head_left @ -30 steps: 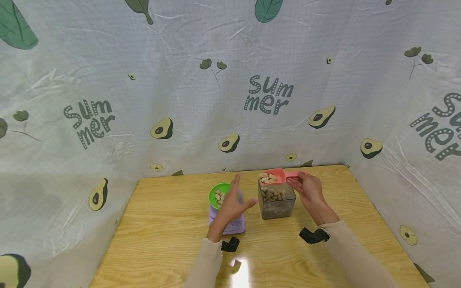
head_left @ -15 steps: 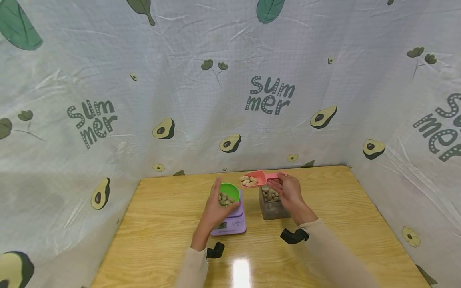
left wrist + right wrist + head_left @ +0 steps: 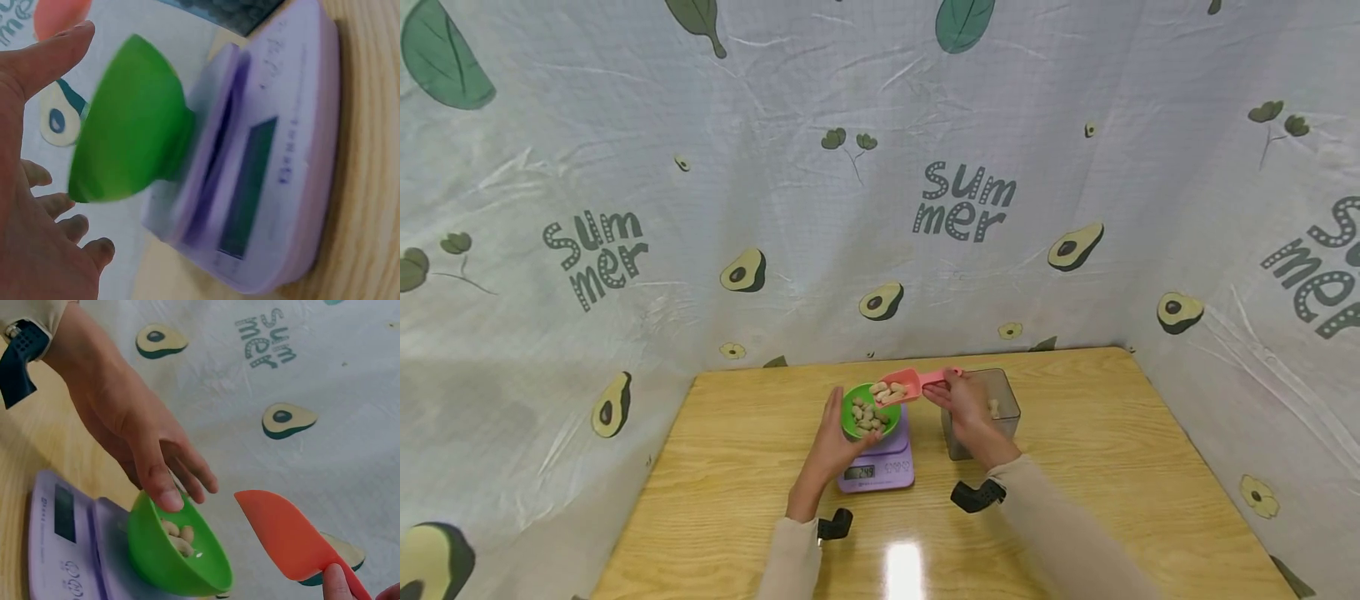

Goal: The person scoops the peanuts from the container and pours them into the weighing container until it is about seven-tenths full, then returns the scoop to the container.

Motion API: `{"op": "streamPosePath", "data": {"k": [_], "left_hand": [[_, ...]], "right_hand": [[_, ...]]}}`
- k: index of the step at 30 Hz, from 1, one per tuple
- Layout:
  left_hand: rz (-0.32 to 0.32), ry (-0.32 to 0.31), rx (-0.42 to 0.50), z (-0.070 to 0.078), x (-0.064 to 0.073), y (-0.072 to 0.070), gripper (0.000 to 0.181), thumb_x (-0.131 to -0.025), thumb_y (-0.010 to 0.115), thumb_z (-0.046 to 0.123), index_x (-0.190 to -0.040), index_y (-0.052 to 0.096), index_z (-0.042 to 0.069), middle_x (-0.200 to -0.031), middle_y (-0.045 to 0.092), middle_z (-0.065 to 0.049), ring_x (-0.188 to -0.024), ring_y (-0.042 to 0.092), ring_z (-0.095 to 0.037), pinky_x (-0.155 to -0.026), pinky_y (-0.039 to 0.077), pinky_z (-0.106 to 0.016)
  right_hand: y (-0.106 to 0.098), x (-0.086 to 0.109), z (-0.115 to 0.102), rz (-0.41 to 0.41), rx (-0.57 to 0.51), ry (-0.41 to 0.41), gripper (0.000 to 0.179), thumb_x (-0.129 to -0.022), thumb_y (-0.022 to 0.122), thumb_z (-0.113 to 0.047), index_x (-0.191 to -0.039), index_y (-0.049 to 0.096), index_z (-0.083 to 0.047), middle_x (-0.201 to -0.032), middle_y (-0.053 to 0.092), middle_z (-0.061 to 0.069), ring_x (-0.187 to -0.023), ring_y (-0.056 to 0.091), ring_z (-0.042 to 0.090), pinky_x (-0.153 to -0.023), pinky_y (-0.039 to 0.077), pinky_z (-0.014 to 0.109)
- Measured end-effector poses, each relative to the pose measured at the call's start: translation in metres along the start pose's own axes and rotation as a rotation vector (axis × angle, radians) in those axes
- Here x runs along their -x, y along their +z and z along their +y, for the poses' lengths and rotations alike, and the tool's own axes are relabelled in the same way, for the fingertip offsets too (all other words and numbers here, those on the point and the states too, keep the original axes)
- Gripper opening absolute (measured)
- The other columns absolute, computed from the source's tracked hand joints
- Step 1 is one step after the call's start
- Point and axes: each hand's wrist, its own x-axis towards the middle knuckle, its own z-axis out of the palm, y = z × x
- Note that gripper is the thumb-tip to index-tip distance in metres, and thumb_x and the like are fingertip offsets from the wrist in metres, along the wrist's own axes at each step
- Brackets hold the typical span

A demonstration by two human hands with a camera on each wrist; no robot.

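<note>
A pink scoop [image 3: 912, 382] bearing several unshelled peanuts [image 3: 887, 392] is level over the right side of a green bowl [image 3: 848, 408]. My right hand [image 3: 970, 417] pinches its handle between thumb and fingers. More peanuts [image 3: 181, 537] lie inside the bowl, which stands on a purple kitchen scale [image 3: 895, 477] with digits on its display. Beside the bowl's left side is my left hand [image 3: 833, 448], its thumb and fingers spread around the rim. In the right wrist view, that thumb overlaps the bowl's edge.
Right of the scale stands a translucent grey container [image 3: 1000, 387] with peanuts inside, partly hidden by my right hand and wrist. The wooden table [image 3: 745, 467] meets a printed cloth [image 3: 805, 208] at its back and sides.
My right hand has carried the loaded scoop left from above the grey container to the bowl. My left hand has shifted left and down, from in front of the bowl to its side.
</note>
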Motion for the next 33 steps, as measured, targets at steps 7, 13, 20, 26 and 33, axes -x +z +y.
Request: {"op": "streamPosePath", "data": {"k": [7, 13, 20, 26, 33], "left_hand": [[-0.023, -0.044, 0.012, -0.013, 0.001, 0.005, 0.114, -0.079, 0.079, 0.046, -0.158, 0.009, 0.002, -0.162, 0.015, -0.026, -0.145, 0.025, -0.049, -0.114, 0.028, -0.062], [-0.013, -0.047, 0.013, -0.011, 0.002, 0.005, 0.113, -0.079, 0.079, 0.047, -0.157, 0.012, 0.0, -0.16, 0.02, -0.026, -0.144, 0.028, -0.049, -0.113, 0.029, -0.062], [-0.015, -0.053, 0.019, -0.01, 0.002, 0.005, 0.113, -0.079, 0.079, 0.047, -0.157, 0.013, 0.0, -0.161, 0.02, -0.025, -0.145, 0.027, -0.046, -0.114, 0.029, -0.061], [-0.014, -0.027, 0.003, -0.011, 0.0, 0.006, 0.111, -0.08, 0.078, 0.045, -0.156, 0.013, -0.002, -0.159, 0.021, -0.028, -0.143, 0.03, -0.048, -0.113, 0.03, -0.061], [-0.014, -0.026, -0.009, -0.012, 0.0, 0.006, 0.111, -0.08, 0.079, 0.044, -0.156, 0.014, -0.004, -0.158, 0.022, -0.029, -0.142, 0.031, -0.05, -0.112, 0.031, -0.062]], "right_hand": [[0.013, -0.003, 0.01, 0.013, 0.031, -0.014, 0.016, -0.104, 0.043, -0.011, -0.098, 0.053, 0.001, -0.074, 0.065, 0.006, -0.066, 0.071, 0.012, -0.068, 0.06, 0.027], [0.025, -0.004, 0.014, 0.007, 0.154, -0.069, 0.02, -0.105, 0.044, -0.013, -0.103, 0.055, 0.003, -0.08, 0.067, 0.012, -0.068, 0.071, 0.014, -0.073, 0.06, 0.031], [0.036, 0.001, 0.023, -0.04, 0.479, -0.334, 0.025, -0.104, 0.047, -0.015, -0.109, 0.06, 0.005, -0.09, 0.072, 0.025, -0.076, 0.075, 0.027, -0.07, 0.061, 0.034], [0.034, 0.011, 0.026, -0.133, 0.931, -0.901, 0.017, -0.102, 0.054, -0.018, -0.102, 0.064, -0.003, -0.068, 0.065, 0.006, -0.054, 0.06, 0.011, -0.049, 0.043, 0.019], [0.019, 0.012, 0.022, -0.138, 0.921, -1.07, 0.014, -0.098, 0.059, -0.014, -0.104, 0.064, -0.002, -0.07, 0.066, 0.005, -0.054, 0.058, 0.008, -0.051, 0.043, 0.017]]}}
